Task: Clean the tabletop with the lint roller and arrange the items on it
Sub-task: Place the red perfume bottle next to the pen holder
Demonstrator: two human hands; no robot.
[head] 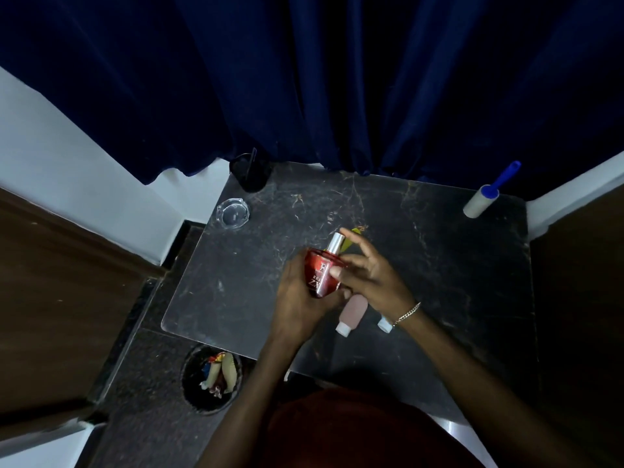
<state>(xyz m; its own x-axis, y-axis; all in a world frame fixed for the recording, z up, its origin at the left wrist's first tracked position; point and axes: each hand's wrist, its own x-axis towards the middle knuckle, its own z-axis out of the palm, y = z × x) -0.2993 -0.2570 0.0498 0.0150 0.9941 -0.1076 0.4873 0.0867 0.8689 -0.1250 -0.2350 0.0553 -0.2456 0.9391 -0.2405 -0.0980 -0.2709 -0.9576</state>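
Dark-red garment (354, 430); left hand (297, 300) grips glossy red bottle (320, 276), right hand (373, 276) spread touching it.

Away from the table: curtain and bin.
Dark blue curtain (337, 79) hung behind; the floor bin (189, 390) held crumpled wrappers (221, 371).

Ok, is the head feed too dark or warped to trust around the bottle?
Head view: dim overall, the curtain is nearly black. Head view: the wide angle bends the tabletop edges. Head view: the red perfume bottle in the left hand grip is lit and sharp, its label partly readable; the glass ashtray shows faint glints.
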